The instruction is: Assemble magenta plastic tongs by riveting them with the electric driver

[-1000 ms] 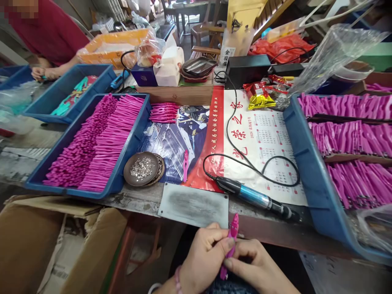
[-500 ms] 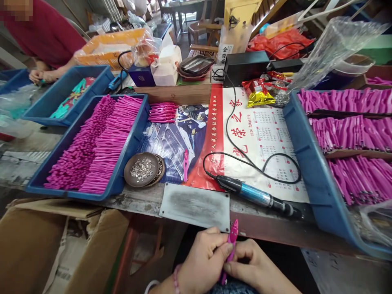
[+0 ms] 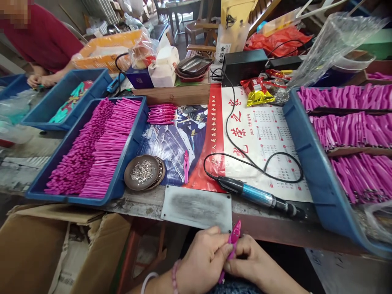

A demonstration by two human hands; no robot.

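Observation:
Both hands meet below the table's front edge around one magenta plastic piece (image 3: 234, 237). My left hand (image 3: 203, 261) pinches it with thumb and fingers, and my right hand (image 3: 255, 265) closes on it from the other side. Its tip sticks up between them. On the table ahead lie an electric screwdriver (image 3: 255, 197) with a black cord, a grey metal plate (image 3: 197, 207), a round dish of small screws (image 3: 142, 172) and a single magenta piece (image 3: 185, 161).
A blue tray (image 3: 122, 179) of magenta parts stands at the left, a larger blue tray (image 3: 309, 163) of them at the right. A calendar sheet (image 3: 263, 139) covers the middle. Cardboard boxes (image 3: 61, 249) stand below left. Another person in red (image 3: 45, 41) works at the far left.
The view has shifted slightly; my hands stay together on the magenta piece, which has tilted a little to the right.

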